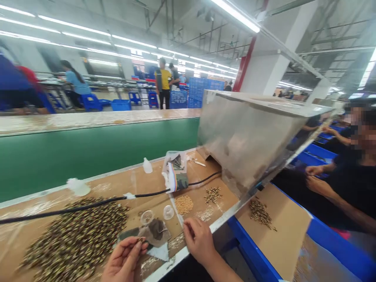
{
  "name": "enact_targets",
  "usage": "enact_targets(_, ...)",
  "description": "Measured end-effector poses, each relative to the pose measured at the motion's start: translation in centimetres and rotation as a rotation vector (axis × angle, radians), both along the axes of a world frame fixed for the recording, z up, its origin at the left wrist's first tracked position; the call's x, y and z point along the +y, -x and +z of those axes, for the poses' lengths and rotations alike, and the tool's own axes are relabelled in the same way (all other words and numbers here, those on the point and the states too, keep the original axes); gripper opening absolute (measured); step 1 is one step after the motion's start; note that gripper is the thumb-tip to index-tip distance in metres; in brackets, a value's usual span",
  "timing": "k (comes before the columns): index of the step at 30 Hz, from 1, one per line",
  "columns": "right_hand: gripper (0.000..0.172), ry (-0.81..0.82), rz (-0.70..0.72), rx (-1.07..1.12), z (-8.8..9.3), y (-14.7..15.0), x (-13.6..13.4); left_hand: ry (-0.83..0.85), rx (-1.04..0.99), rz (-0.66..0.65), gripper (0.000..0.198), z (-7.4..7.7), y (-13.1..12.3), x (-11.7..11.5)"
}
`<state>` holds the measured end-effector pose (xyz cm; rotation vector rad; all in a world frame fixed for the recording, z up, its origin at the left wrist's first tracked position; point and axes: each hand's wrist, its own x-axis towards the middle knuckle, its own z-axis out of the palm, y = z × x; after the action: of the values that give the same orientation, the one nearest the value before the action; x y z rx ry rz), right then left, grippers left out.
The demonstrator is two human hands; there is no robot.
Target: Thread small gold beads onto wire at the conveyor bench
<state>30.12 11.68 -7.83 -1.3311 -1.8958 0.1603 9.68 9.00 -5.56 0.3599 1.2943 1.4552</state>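
My left hand [125, 258] pinches a small brown-and-gold piece [141, 239] between thumb and fingertips, above a crumpled grey cloth [157, 231]. To its left spreads a big heap of similar dark brown and yellowish pieces [79, 235]. My right hand [199, 237] is at the table's front edge with its fingers curled together; whatever is in them, if anything, is hidden. Just beyond it lie a small pile of pale tan pieces [184, 205] and a smaller pile of brown-gold pieces [213, 194]. Two small clear round cups, a left one [147, 217] and a right one [168, 212], stand between the hands.
A black cable [149, 194] crosses the table past a clear bag with camouflage fabric [178, 172]. White bottles [78, 187] stand at the back. A large translucent box-like cover [249, 133] blocks the right. A co-worker's hands [319, 178] are beyond a blue bin with cardboard [282, 219].
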Motion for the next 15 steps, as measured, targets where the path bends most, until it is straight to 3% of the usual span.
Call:
enact_targets(4,0.016,-0.025,0.033,-0.004,-0.43,-0.21,0.34,-0.043,-0.026,0.046,0.05,1.43,-0.82,-0.22)
enact_targets(15,0.015,-0.076,0.059,-0.017,-0.39,-0.51,0.56,-0.076,-0.026,0.029,0.045,1.37,-0.89,-0.34)
